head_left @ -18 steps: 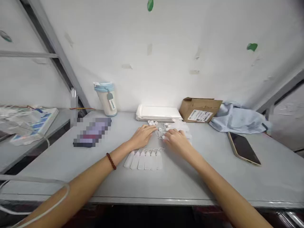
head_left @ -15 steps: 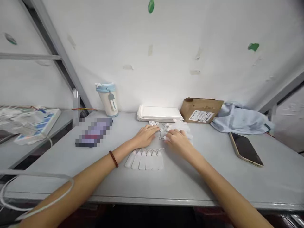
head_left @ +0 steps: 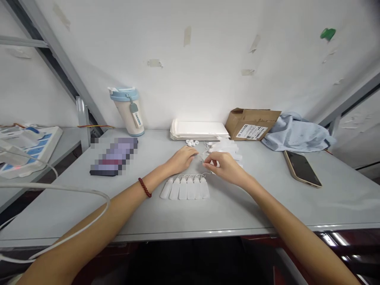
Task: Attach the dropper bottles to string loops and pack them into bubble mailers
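My left hand point(head_left: 181, 160) lies low over the table with fingers stretched forward and the thumb a little apart. Just beyond its fingertips is a small cluster of white caps point(head_left: 192, 143). My right hand point(head_left: 223, 168) has thumb and forefinger pinched together; whatever is between them is too small to make out. Behind that hand, partly covered by it, lies a pile of translucent white bottles point(head_left: 227, 146) with thin tubes. Closer to me, a neat row of several small flat white bottles point(head_left: 187, 189) lies with curved thin tubes pointing away.
White flat packs point(head_left: 202, 130) and a cardboard box point(head_left: 252, 122) stand against the wall, beside a light blue cloth point(head_left: 297, 132). A phone point(head_left: 303, 169) lies at right. Left are a tumbler point(head_left: 127, 113) and a blurred-out phone-like object point(head_left: 114, 156). A white cable point(head_left: 97, 194) crosses my left forearm.
My view has tilted downward. My right hand has lifted and turned, and its thumb and forefinger now form a pinch. The left hand stays near the caps.
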Demonstrator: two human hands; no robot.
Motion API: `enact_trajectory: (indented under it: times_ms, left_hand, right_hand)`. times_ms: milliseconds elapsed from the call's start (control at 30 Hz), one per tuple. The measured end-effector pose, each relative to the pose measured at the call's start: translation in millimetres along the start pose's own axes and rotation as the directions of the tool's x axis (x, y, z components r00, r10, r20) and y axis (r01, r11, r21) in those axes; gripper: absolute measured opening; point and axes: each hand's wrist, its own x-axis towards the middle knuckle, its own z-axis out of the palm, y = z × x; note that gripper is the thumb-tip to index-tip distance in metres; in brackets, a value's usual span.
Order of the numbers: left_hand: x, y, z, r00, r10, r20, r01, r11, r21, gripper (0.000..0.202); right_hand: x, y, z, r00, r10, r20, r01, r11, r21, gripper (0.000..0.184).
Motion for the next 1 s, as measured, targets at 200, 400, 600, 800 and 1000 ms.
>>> enact_trajectory:
  times_ms: [200,400,600,800,1000]
  left_hand:
    - [-9.9,-2.8,-20.2,0.986,-0.165,-0.024,0.164,0.986,-0.034,0.032]
    - [-13.2,4.2,-26.0,0.969,-0.242,-0.04,0.242,0.97,-0.023,0.027]
    - [-19.8,16.6,-31.3,0.959,-0.282,-0.032,0.283,0.955,0.083,0.028]
    - [-24.2,18.4,-37.1,0.937,-0.349,-0.034,0.349,0.919,0.183,0.024]
    - [-23.6,27.9,-41.6,0.928,-0.366,-0.064,0.372,0.917,0.148,0.021]
  right_hand:
    - [-9.2,1.8,-18.4,0.996,0.03,0.08,-0.053,0.95,0.306,0.027]
    - [-16.2,-0.9,-24.1,0.912,-0.123,0.392,-0.092,0.868,0.488,0.034]
    - [-17.6,-7.8,-9.8,0.879,-0.082,0.469,-0.108,0.926,0.363,0.041]
    - [-14.7,-6.1,-3.4,0.922,0.005,0.386,-0.128,0.948,0.293,0.031]
    - [-11.4,-5.1,6.6,0.982,0.051,0.179,-0.098,0.958,0.268,0.026]
